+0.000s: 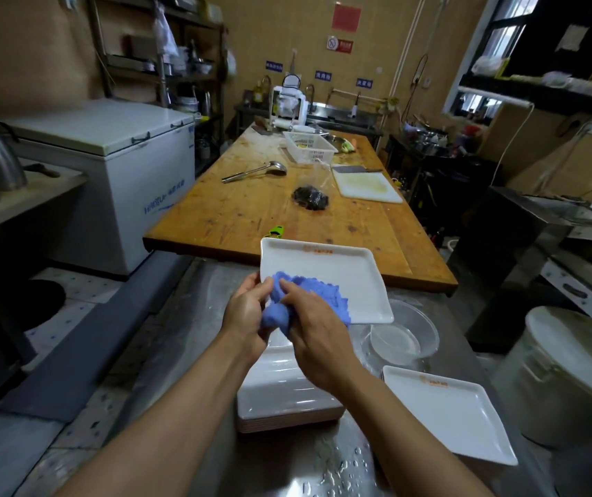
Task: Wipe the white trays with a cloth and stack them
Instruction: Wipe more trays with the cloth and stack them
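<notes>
Mid-wipe: tray (327, 278) held tilted above the steel worktop (187, 353), over the stack (287, 399). Left hand (248, 313) grips the tray's near-left edge, fingers curled round the rim. Right hand (309, 335) clutches the bunched blue cloth (294, 299), fingers closed on it, pressing it to the tray's inner face. Best to spread the cloth flatter, sweep corner to corner, run along the rim, keep the left grip firm. Another tray (456, 414) lies flat to the right. Underside of the held tray hidden; stack count unclear; left fingertips behind the cloth.
</notes>
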{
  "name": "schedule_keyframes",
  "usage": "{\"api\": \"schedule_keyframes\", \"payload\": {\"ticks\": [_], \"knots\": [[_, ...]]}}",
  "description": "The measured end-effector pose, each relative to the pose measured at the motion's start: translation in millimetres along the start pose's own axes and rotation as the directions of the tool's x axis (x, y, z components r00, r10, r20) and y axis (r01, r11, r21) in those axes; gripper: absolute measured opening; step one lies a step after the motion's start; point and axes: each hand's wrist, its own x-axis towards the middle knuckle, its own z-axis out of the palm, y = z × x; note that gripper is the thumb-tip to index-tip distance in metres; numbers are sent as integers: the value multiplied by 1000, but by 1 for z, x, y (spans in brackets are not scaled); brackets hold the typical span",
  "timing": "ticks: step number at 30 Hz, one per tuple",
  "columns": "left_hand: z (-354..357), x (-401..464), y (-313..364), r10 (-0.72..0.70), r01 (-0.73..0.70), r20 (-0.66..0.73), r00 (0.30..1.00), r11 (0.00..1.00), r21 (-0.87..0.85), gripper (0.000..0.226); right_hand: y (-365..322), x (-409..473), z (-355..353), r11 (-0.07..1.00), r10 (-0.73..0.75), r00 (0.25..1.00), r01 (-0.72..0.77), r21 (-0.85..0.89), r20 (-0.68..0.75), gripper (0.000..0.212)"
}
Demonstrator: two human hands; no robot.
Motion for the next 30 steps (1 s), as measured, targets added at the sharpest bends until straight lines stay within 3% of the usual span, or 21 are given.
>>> {"api": "schedule_keyframes", "payload": {"ticks": [5,11,20,24,30], "knots": [[2,-3,-3,42,-44,49,998,998,37,18,2,35,-10,999,31,996,-33,31,82,39],[-5,-2,5,77,-79,27,997,994,72,20,16,46,-10,984,29,987,0,-181,156,46],[-14,5,8,124,-118,-52,991,988,101,20,65,20,-39,892,268,963,-236,-385,31,51],[-13,9,6,97,-93,-80,992,994,57,21,46,6,-27,915,172,981,-193,-356,-89,42],[-12,11,2,68,-63,-131,989,997,41,20,19,-14,-10,951,-44,993,7,-309,-112,28]]}}
